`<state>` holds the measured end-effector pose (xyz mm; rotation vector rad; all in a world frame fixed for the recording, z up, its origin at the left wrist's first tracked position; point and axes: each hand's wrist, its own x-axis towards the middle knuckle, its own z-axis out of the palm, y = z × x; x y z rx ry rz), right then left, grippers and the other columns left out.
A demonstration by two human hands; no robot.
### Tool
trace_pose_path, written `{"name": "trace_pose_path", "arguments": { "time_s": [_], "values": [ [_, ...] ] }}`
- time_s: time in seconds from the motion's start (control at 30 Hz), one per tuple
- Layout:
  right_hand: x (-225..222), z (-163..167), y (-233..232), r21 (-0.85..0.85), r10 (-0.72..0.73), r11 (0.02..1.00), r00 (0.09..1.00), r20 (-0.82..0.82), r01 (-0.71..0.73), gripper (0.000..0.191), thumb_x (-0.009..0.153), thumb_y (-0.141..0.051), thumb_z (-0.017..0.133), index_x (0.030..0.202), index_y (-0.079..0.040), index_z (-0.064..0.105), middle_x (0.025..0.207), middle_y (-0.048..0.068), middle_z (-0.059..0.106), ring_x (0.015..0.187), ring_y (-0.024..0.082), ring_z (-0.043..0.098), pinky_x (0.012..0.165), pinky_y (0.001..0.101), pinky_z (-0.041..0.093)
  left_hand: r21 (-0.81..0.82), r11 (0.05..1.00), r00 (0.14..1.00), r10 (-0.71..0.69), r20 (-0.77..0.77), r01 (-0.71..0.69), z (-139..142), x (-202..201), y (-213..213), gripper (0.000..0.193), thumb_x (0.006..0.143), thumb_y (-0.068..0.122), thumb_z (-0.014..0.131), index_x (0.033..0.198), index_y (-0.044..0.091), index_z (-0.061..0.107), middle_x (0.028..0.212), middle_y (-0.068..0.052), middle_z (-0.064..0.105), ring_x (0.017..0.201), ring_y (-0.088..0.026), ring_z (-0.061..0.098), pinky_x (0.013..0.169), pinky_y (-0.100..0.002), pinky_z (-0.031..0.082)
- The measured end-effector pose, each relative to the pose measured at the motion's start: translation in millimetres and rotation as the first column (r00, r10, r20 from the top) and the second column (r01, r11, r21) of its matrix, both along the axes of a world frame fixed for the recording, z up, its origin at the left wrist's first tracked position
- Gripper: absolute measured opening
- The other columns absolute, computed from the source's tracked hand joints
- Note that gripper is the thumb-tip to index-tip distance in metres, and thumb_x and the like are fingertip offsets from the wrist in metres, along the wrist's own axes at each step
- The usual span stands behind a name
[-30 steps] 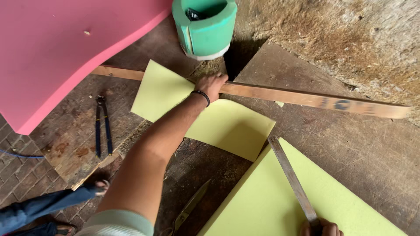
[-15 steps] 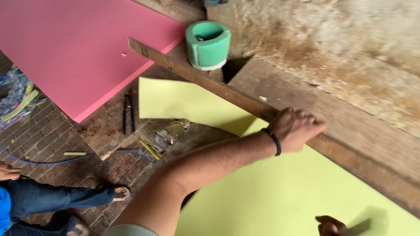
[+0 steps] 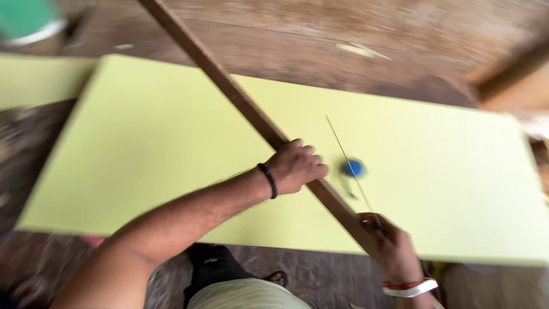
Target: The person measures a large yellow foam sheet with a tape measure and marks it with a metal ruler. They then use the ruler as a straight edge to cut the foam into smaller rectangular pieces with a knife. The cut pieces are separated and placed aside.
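Observation:
A large yellow-green foam sheet [image 3: 171,149] lies flat across the view. A long wooden straightedge [image 3: 229,88] runs diagonally over it from the top left to the lower right. My left hand [image 3: 297,166], with a black band on the wrist, grips the straightedge near its middle. My right hand [image 3: 389,246], with a red and white wristband, is at the straightedge's lower end and holds a thin metal blade [image 3: 343,151] that slants up over the sheet. A small blue round thing [image 3: 354,167] lies on the sheet beside the blade. The picture is blurred.
A green tub [image 3: 26,20] stands at the top left, with a second yellow-green sheet [image 3: 34,80] below it. Rough wooden boards [image 3: 343,40] run behind the sheet, and a plank [image 3: 514,68] is at the right. My dark trouser leg [image 3: 211,269] and foot [image 3: 277,278] show below.
The view has swung right onto the large sheet. My left hand has brought the straightedge across it, and my right hand now sits at its lower end with the blade.

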<state>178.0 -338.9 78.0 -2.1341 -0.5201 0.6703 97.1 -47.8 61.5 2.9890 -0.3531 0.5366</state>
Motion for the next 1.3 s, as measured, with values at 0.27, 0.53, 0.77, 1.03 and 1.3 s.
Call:
{"name": "trace_pose_path", "arguments": {
  "time_s": [0.27, 0.53, 0.77, 1.03, 1.3],
  "values": [
    [-27, -45, -123, 0.028, -0.361, 0.919, 0.870, -0.336, 0.392, 0.034, 0.102, -0.023, 0.053, 0.111, 0.005, 0.071, 0.083, 0.005, 0.068, 0.074, 0.012, 0.056, 0.064, 0.0313, 0.047, 0.082, 0.948, 0.951, -0.303, -0.058, 0.307, -12, 92, -116, 0.022, 0.071, -0.003, 0.069, 0.078, 0.015, 0.060, 0.074, 0.002, 0.063, 0.076, -0.019, 0.062, 0.069, -0.035, 0.045],
    [14, -111, -213, 0.032, -0.316, 0.883, 0.643, -0.697, 0.469, 0.055, 0.100, -0.044, 0.042, 0.135, -0.008, 0.065, 0.092, 0.011, 0.074, 0.082, 0.020, 0.066, 0.080, 0.0353, 0.057, 0.150, 0.888, 0.894, -0.445, 0.048, 0.434, -73, 196, -216, 0.023, 0.092, 0.006, 0.071, 0.074, 0.016, 0.062, 0.077, 0.000, 0.067, 0.087, -0.017, 0.065, 0.089, -0.035, 0.051],
    [79, -120, -228, -0.169, -0.684, 0.726, 0.725, -0.082, 0.666, 0.039, 0.107, -0.033, 0.050, 0.135, -0.012, 0.064, 0.104, 0.012, 0.076, 0.097, 0.027, 0.071, 0.088, 0.0424, 0.054, -0.082, 0.969, 0.967, -0.223, 0.126, 0.234, -125, 289, -269, 0.037, 0.089, 0.010, 0.072, 0.125, 0.017, 0.064, 0.148, -0.011, 0.055, 0.144, -0.030, 0.045, 0.122, -0.044, 0.036],
    [144, -123, -259, -0.315, -0.609, 0.697, 0.764, 0.215, 0.644, 0.030, 0.104, -0.026, 0.050, 0.130, -0.018, 0.062, 0.102, 0.016, 0.077, 0.094, 0.037, 0.073, 0.078, 0.0497, 0.055, -0.598, 0.729, 0.890, 0.033, -0.455, -0.333, -166, 326, -294, 0.092, 0.090, 0.047, 0.071, 0.159, 0.010, 0.023, 0.166, -0.024, 0.023, 0.157, -0.039, 0.022, 0.127, -0.051, 0.022],
    [175, -198, -295, -0.007, -0.520, 0.844, 0.816, -0.255, 0.536, 0.019, 0.101, -0.009, 0.059, 0.116, -0.002, 0.067, 0.098, 0.016, 0.074, 0.089, 0.022, 0.066, 0.080, 0.0356, 0.054, -0.221, 0.676, 0.656, 0.498, -0.568, -0.703, -162, 362, -327, 0.104, 0.084, 0.055, 0.064, 0.163, 0.015, 0.010, 0.170, -0.019, 0.010, 0.158, -0.034, 0.005, 0.126, -0.055, -0.002]
  ]
}}
